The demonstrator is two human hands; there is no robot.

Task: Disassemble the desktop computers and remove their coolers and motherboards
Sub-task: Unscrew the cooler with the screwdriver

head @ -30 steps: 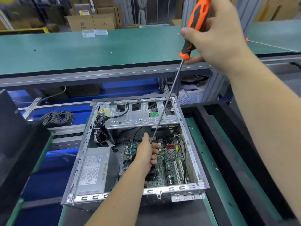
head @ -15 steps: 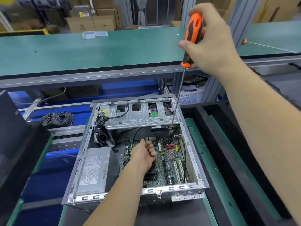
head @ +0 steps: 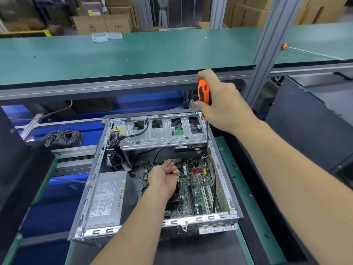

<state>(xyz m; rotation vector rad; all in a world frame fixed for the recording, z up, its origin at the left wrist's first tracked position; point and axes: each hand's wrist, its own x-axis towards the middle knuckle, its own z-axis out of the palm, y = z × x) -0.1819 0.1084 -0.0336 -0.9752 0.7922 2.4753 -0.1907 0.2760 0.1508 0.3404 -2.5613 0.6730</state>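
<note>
A coil of grey cable (head: pixel 63 137) lies on the lower blue shelf, to the left of the work. Beside it, on the dark mat (head: pixel 191 251) of the near bench, stands the open desktop case (head: pixel 227 190), its side panel off. The silver power supply (head: pixel 107 197) fills the case's near left corner, with a bundle of black and yellow wires (head: pixel 114 142) behind it at the far left corner. A metal drive cage (head: pixel 162 132) spans the far edge of the case.

The left hand (head: pixel 165 174) reaches into the middle of the case, palm turned up and fingers loosely curled over the green motherboard (head: pixel 198 188); it grips nothing that can be seen. The motherboard lies flat on the case floor, in its right half, with a small silver heatsink (head: pixel 197 178) and white expansion slots (head: pixel 207 196) showing.

The right hand (head: pixel 221 104) is wrapped around the orange and black handle of a screwdriver (head: pixel 204 92) above the far right corner of the case. Its thin shaft runs down along the inside of the right wall toward the motherboard's far right corner; the tip cannot be made out.

A second screwdriver (head: pixel 284 46) lies on the upper green bench (head: pixel 133 54), far right.
</note>
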